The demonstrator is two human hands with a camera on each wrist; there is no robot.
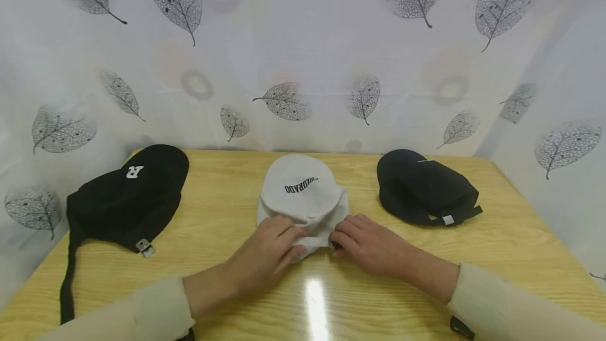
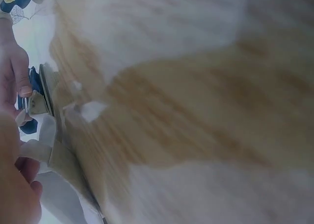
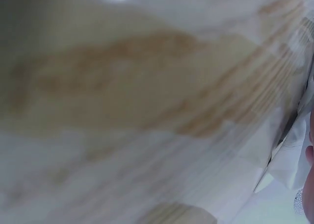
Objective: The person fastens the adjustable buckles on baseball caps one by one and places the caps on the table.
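Observation:
A white cap (image 1: 293, 172) with dark "COLORADO" lettering lies mid-table, its back strap (image 1: 316, 241) toward me. My left hand (image 1: 260, 246) pinches one end of this strap between thumb and curled fingers. At the strap's other end my right hand (image 1: 371, 241) grips the cap's back edge near a small buckle (image 1: 335, 245), partly covered by the fingers. The left wrist view shows the strap (image 2: 37, 150) looped out from the cap between both hands. Only a sliver of the right hand (image 3: 309, 160) shows in the right wrist view, beside the white fabric.
A black cap (image 1: 128, 188) with a white "R" lies at the left, its long strap (image 1: 68, 278) trailing to the front and a metal buckle (image 1: 144, 248) on its edge. Another dark cap (image 1: 426, 188) lies at the right. A leaf-patterned curtain (image 1: 303, 57) hangs behind the wooden table (image 1: 227, 188).

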